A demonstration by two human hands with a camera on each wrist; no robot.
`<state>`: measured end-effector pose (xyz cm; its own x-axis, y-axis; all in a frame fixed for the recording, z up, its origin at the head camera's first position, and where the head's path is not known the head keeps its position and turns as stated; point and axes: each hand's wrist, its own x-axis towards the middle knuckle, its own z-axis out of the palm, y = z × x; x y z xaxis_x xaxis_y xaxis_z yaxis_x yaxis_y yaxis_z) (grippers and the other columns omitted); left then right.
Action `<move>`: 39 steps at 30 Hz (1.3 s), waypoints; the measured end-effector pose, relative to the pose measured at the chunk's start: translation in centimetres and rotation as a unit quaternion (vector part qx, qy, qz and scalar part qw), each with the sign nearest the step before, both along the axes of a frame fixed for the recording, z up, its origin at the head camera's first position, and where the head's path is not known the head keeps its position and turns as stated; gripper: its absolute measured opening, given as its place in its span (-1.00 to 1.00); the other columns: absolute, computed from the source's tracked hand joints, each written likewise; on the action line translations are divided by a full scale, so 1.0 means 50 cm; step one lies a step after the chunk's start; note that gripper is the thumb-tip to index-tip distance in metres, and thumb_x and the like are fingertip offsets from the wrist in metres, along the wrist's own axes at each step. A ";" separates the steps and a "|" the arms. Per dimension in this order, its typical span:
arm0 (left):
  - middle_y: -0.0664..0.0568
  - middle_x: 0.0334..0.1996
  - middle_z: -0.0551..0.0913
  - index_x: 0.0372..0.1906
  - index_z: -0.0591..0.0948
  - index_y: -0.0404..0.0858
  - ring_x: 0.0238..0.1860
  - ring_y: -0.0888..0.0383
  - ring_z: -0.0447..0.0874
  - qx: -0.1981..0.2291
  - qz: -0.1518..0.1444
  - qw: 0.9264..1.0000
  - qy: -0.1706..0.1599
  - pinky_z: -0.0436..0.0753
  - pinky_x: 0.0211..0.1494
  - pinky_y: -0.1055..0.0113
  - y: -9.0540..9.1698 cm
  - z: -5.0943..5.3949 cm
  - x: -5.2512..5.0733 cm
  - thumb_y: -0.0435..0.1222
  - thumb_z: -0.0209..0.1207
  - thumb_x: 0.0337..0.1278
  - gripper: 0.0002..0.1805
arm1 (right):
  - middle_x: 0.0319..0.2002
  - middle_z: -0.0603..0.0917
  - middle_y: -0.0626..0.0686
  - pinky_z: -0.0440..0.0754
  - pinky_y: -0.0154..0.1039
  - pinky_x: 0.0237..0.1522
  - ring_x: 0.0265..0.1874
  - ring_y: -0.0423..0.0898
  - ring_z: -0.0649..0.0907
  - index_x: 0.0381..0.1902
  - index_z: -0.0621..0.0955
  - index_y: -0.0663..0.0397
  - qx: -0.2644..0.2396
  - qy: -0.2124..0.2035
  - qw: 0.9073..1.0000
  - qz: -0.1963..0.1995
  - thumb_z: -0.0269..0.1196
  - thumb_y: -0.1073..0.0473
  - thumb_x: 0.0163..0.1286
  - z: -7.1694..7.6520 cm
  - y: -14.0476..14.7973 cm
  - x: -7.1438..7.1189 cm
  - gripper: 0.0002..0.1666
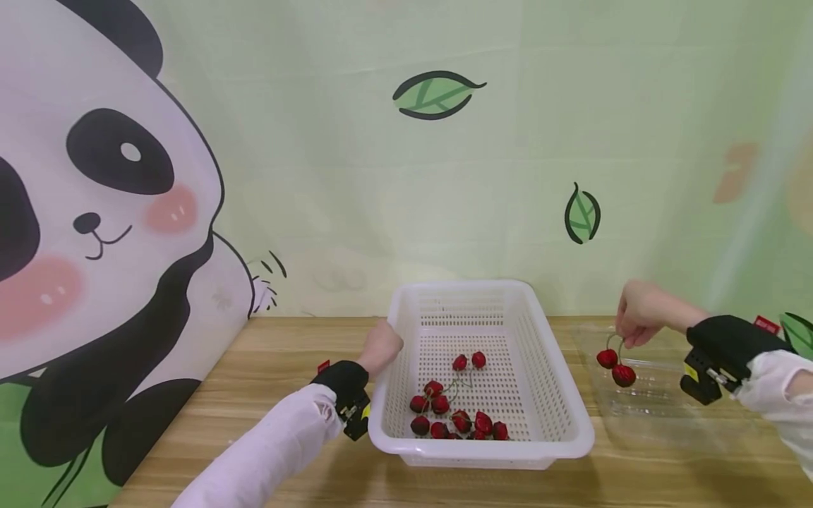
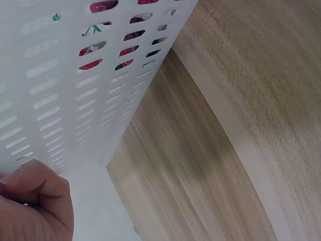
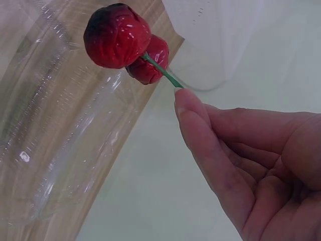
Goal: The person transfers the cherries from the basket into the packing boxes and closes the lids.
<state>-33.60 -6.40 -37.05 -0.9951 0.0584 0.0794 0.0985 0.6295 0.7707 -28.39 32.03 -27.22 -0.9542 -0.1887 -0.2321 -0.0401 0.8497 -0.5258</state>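
A white perforated plastic basket point(image 1: 552, 395) stands on the wooden table, with several red cherries point(image 1: 461, 421) mostly toward its near end. At its left rim is my left hand point(image 1: 381, 347), fingers curled, gripping the edge; the fingertips are hidden in the head view. The left wrist view shows bent fingers point(image 2: 37, 183) against the slotted side wall. Off to the right, my right hand point(image 1: 643, 314) pinches the green stem point(image 3: 163, 72) of a joined pair of cherries point(image 1: 624, 375) between thumb and forefinger. The pair hangs above a clear plastic tray point(image 1: 667, 427).
Wood-grain table point(image 1: 254, 395) extends beyond both sides of the basket. Behind it hangs a pale green cloth backdrop point(image 1: 317, 176) printed with a panda and leaves. The transparent tray sits close to the basket's right side.
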 end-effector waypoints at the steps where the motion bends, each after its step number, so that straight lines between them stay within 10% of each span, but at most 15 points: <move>1: -0.14 -0.48 0.38 -0.22 0.34 -0.53 -0.49 0.01 0.39 -0.001 -0.002 1.000 0.001 0.46 -0.47 0.21 0.000 0.000 -0.001 -0.57 -0.08 -0.08 -0.77 | -0.66 0.57 0.11 0.58 -0.20 -0.55 -0.68 -0.07 0.59 -0.56 0.56 0.40 -0.001 0.002 1.000 0.001 0.16 0.50 0.10 -0.003 0.001 0.000 -0.91; 39: -0.16 -0.47 0.41 -0.22 0.35 -0.52 -0.48 0.00 0.44 0.021 -0.003 1.000 0.008 0.50 -0.45 0.18 -0.002 -0.003 0.003 -0.59 -0.10 -0.10 -0.77 | -0.80 0.51 0.08 0.55 -0.23 -0.68 -0.81 -0.14 0.54 -0.76 0.53 0.36 0.007 -0.005 0.999 -0.031 0.17 0.52 -0.06 -0.106 0.007 -0.018 -0.84</move>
<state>-33.46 -6.51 -37.20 -0.9934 0.0608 0.0969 0.1140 0.5954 0.7953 -29.31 32.39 -32.51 -0.9615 -0.1248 -0.2449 0.0193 0.8581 -0.5131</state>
